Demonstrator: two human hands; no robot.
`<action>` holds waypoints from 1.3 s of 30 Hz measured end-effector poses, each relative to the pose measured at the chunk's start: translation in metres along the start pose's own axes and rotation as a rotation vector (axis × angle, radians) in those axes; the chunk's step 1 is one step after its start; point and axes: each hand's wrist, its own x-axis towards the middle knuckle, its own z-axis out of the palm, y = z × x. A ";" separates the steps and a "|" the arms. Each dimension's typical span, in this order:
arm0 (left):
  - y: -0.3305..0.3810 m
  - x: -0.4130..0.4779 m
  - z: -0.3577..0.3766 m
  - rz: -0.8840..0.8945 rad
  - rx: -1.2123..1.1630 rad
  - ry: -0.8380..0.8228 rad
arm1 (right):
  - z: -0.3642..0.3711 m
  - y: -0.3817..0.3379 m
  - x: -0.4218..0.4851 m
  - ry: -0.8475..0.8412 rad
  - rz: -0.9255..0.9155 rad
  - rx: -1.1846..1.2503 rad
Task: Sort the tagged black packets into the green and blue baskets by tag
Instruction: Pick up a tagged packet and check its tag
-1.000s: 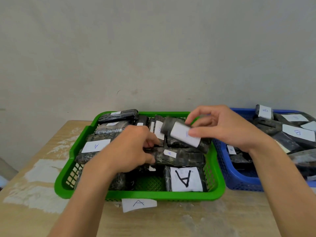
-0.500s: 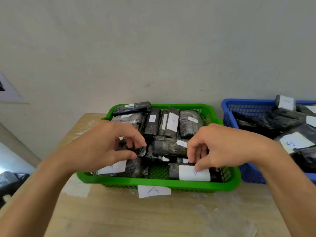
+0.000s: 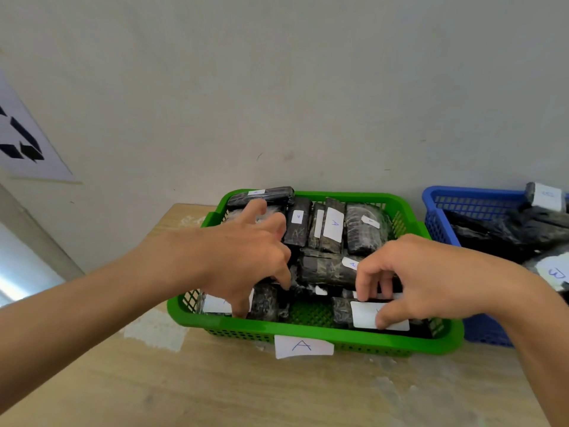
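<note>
The green basket [image 3: 308,329], with an "A" label [image 3: 303,346] on its front, is packed with several black packets carrying white A tags. My right hand [image 3: 425,275] pinches the front-right packet [image 3: 341,312] between thumb and fingers; the thumb lies on its big white tag, and the packet rests in the basket. My left hand [image 3: 240,251] is spread over the basket's left side, its thumb touching the front-left packet [image 3: 264,306], fingers relaxed. The blue basket [image 3: 462,195] at the right holds more black packets [image 3: 508,232].
Both baskets sit on a wooden table [image 3: 215,389] against a pale wall. A paper sheet with black marks [image 3: 21,140] hangs on the wall at the left. The table's left edge falls away near the green basket's left side.
My right hand brought the packet it held above the basket down into the front-right corner. My left hand shifted toward the basket's left side and spread its fingers. The view swung left.
</note>
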 end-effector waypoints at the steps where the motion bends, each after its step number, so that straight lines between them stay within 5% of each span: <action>1: 0.000 0.002 0.000 0.007 -0.012 -0.018 | -0.001 0.002 0.000 -0.002 0.016 0.001; 10: -0.003 0.021 -0.006 0.066 -0.029 -0.217 | -0.003 0.006 0.001 -0.019 0.012 0.038; 19: -0.016 0.042 -0.021 0.107 -0.331 -0.144 | -0.008 0.006 -0.005 -0.030 0.020 0.073; 39: -0.039 0.008 0.033 0.187 -1.041 0.414 | 0.002 -0.005 0.003 0.031 -0.057 0.050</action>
